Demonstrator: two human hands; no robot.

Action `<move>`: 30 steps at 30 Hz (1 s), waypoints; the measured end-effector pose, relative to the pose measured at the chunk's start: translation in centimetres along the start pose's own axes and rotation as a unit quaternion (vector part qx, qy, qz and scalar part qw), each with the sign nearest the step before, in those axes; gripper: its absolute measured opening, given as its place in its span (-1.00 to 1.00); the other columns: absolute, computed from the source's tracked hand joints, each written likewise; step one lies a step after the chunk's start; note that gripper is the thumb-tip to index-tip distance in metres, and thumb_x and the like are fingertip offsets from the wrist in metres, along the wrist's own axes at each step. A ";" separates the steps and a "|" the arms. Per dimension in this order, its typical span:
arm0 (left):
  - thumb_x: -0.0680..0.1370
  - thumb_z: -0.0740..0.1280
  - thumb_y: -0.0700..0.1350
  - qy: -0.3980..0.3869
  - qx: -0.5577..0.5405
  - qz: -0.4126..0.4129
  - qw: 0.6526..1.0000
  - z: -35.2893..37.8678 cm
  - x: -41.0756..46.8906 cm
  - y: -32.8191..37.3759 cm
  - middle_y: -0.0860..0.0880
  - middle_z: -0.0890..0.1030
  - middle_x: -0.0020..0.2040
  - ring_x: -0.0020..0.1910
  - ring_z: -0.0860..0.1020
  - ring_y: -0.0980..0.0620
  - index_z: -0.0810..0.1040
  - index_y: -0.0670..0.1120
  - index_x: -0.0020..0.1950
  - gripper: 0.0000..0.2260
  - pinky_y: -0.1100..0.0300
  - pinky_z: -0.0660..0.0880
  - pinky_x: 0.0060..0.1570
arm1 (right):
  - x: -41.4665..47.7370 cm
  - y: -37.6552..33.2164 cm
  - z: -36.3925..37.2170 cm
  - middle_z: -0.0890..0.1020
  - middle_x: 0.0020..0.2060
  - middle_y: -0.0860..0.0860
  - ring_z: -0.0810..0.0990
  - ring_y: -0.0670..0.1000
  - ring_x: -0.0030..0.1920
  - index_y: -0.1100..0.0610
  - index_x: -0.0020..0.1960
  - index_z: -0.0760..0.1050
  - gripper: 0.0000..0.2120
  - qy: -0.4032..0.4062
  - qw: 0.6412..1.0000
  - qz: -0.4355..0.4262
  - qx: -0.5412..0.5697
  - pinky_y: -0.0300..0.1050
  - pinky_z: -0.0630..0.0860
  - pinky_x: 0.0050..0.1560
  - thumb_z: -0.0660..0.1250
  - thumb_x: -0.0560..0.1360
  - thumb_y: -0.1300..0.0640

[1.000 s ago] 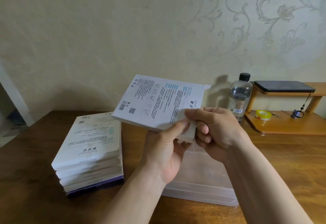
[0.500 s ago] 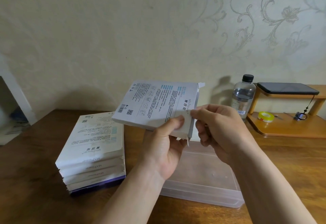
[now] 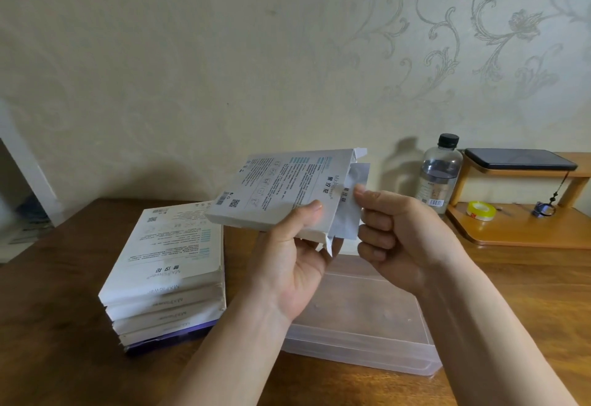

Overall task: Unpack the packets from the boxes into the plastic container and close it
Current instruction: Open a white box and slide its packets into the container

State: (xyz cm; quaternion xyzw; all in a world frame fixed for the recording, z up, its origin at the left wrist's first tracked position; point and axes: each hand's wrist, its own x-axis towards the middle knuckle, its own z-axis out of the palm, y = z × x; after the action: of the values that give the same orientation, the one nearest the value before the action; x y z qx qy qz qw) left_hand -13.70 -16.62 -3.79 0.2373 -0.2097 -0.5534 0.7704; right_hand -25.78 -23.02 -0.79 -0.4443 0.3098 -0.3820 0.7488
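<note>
My left hand point(image 3: 294, 258) holds a flat white box point(image 3: 278, 191) in the air, thumb on top near its open right end. Silvery packets point(image 3: 350, 210) stick partly out of that end, and my right hand point(image 3: 396, 236) pinches them between thumb and fingers. Below both hands the clear plastic container point(image 3: 367, 341) rests on the wooden table, its inside mostly hidden by my arms. A stack of several more white boxes point(image 3: 169, 271) stands to the left of it.
A water bottle point(image 3: 439, 175) stands at the back right beside a low wooden shelf point(image 3: 524, 230) that carries a dark phone point(image 3: 518, 159), a roll of yellow tape point(image 3: 480, 210) and a small trinket. The wall is close behind.
The box's end flap has come open and my right hand has drawn the packets partway out to the right. The box has tilted slightly.
</note>
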 end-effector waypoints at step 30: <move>0.38 0.44 -0.24 0.032 -0.061 -0.008 0.998 -1.7 1.3 1.6 -0.11 0.70 0.00 0.05 0.61 -0.11 0.56 -0.06 0.25 -0.57 0.10 0.62 -0.24 | -1.3 -2.3 -0.3 0.67 -0.01 0.08 0.64 0.06 0.01 0.21 0.05 0.57 -0.79 0.081 0.971 -0.192 0.114 -0.12 0.51 -0.08 0.17 0.55 0.26</move>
State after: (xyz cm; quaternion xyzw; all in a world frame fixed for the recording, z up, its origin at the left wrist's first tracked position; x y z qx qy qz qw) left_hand -11.11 -17.23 -4.12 0.2089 -0.1487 -0.5637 0.7852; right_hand -27.38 -22.79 1.30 -0.3744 0.2329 -0.5860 0.6799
